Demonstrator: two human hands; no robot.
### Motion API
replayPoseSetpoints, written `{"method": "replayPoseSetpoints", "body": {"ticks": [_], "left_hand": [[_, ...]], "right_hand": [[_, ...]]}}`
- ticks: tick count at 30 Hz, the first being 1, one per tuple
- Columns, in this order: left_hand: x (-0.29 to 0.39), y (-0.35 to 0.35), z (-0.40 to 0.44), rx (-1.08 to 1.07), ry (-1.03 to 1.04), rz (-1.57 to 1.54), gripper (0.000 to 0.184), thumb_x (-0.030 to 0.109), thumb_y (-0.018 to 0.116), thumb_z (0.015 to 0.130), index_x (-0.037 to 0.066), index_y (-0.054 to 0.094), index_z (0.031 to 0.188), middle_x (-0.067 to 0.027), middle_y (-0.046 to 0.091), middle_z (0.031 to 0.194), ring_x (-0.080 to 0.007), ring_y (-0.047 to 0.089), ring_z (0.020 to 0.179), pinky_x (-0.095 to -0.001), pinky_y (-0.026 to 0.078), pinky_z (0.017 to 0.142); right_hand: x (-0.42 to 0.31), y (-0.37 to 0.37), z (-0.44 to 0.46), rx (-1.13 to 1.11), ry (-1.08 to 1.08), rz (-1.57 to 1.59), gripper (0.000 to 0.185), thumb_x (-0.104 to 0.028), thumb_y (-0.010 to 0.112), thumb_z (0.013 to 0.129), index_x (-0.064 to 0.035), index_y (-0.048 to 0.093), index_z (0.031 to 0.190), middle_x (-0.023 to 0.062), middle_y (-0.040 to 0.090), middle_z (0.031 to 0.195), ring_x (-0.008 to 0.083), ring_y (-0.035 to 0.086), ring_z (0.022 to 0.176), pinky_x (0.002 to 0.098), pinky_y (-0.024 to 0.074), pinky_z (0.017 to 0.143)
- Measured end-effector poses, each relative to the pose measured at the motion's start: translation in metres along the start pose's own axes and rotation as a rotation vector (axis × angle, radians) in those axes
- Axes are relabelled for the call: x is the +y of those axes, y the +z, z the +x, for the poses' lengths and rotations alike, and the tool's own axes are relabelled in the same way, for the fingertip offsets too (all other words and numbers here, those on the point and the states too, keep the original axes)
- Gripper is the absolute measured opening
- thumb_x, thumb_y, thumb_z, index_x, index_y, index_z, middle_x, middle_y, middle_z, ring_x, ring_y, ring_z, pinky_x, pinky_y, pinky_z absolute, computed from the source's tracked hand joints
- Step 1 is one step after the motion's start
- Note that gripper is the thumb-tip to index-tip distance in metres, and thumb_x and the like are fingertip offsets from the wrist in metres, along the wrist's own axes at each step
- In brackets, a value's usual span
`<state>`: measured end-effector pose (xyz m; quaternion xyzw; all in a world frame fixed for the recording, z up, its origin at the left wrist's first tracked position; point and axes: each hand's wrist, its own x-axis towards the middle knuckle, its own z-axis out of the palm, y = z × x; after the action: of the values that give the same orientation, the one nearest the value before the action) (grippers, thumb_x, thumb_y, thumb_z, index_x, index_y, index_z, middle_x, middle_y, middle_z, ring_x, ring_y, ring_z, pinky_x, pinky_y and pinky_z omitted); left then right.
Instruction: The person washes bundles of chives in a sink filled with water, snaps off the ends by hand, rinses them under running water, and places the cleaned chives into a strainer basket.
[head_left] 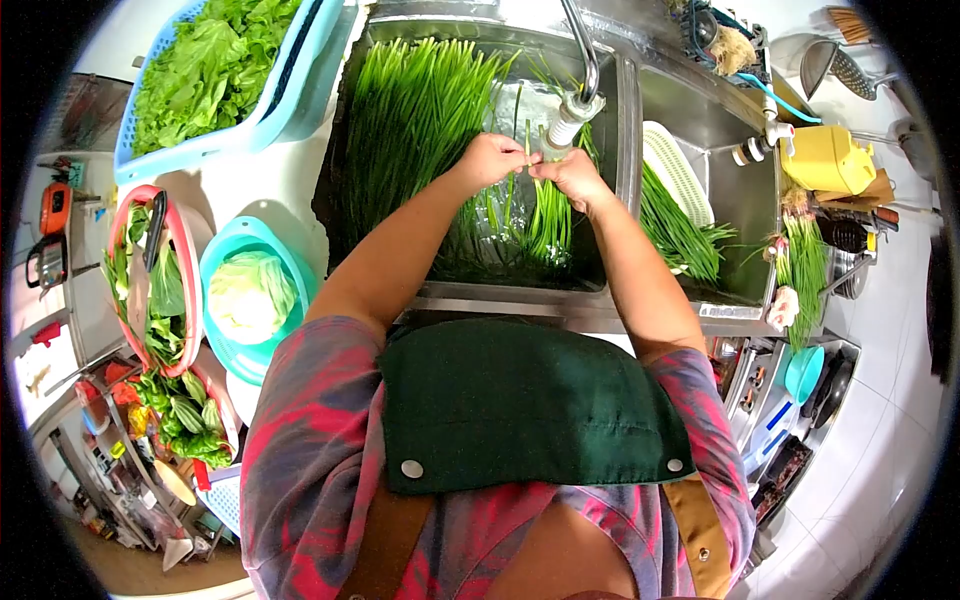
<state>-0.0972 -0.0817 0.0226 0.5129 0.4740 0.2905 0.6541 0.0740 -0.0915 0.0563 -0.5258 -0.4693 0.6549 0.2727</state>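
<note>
Over the left sink basin (470, 292), my left hand (488, 160) and my right hand (574, 180) meet below the faucet (590, 80). Between the fingertips of my left hand is a thin green chive (527, 135). My right hand is closed, thumb and finger pinched close to the left fingertips, on what look like chive stalks. Beneath it a small bunch of chives (550, 225) hangs or lies in the water; which of the two I cannot tell. A big heap of chives (415, 110) fills the basin's left side.
The right basin (735, 190) holds a white-green basket (675, 165) and more chives (680, 230). Leafy greens fill a blue basket (215, 75) at left. Nearby are a cabbage (252, 295) in a teal colander (225, 255) and a yellow jug (828, 160) at right.
</note>
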Motion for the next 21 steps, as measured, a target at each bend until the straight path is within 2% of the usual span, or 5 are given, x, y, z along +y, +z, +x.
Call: {"method": "replayPoseSetpoints", "body": {"ticks": [7, 11, 15, 17, 21], "left_hand": [[0.003, -0.017, -0.008, -0.036, 0.086, 0.008, 0.015, 0.013, 0.054, 0.076, 0.0, 0.061, 0.079, -0.0018, 0.055, 0.064, -0.0091, 0.049, 0.056, -0.0206, 0.038, 0.054], [0.002, -0.017, 0.0, 0.501, -0.011, -0.476, 0.019, 0.018, 0.057, 0.077, 0.004, 0.058, 0.09, -0.0018, 0.055, 0.068, -0.0066, 0.042, 0.052, -0.0183, 0.032, 0.045], [0.015, 0.005, -0.014, -0.011, -0.072, -0.34, 0.03, 0.015, 0.067, 0.073, 0.002, 0.055, 0.096, -0.0047, 0.059, 0.081, -0.0092, 0.051, 0.065, -0.0221, 0.04, 0.052], [-0.005, 0.001, 0.0, -0.009, 0.066, -0.315, 0.033, 0.006, 0.067, 0.07, -0.001, 0.053, 0.099, -0.0078, 0.06, 0.085, -0.0124, 0.055, 0.069, -0.0248, 0.045, 0.059], [-0.008, -0.011, -0.007, -0.184, 0.04, -0.274, 0.041, 0.002, 0.064, 0.071, -0.004, 0.048, 0.108, -0.0112, 0.061, 0.085, -0.0152, 0.058, 0.073, -0.0271, 0.047, 0.066]], "right_hand": [[-0.001, -0.008, -0.003, -0.094, 0.068, 0.064, 0.021, 0.0, 0.061, 0.066, 0.0006, 0.06, 0.087, 0.0061, 0.061, 0.079, 0.0144, 0.055, 0.072, 0.0254, 0.042, 0.071], [0.004, -0.005, 0.001, 0.061, 0.086, 0.088, 0.025, 0.0, 0.064, 0.064, 0.0006, 0.059, 0.089, 0.0067, 0.061, 0.079, 0.0149, 0.055, 0.072, 0.0258, 0.0417, 0.069], [0.001, 0.006, 0.01, 0.075, 0.072, 0.112, 0.021, -0.001, 0.067, 0.062, 0.0002, 0.06, 0.082, 0.0071, 0.062, 0.078, 0.0155, 0.056, 0.071, 0.0269, 0.0427, 0.067], [0.004, 0.007, 0.015, 0.054, 0.059, 0.102, 0.019, -0.001, 0.067, 0.062, 0.0003, 0.06, 0.08, 0.0075, 0.062, 0.077, 0.0159, 0.057, 0.069, 0.0274, 0.0435, 0.065], [0.006, 0.012, 0.009, 0.097, 0.031, 0.131, 0.017, -0.001, 0.066, 0.064, 0.0007, 0.06, 0.08, 0.0084, 0.061, 0.072, 0.0172, 0.057, 0.065, 0.027, 0.0447, 0.064]]}}
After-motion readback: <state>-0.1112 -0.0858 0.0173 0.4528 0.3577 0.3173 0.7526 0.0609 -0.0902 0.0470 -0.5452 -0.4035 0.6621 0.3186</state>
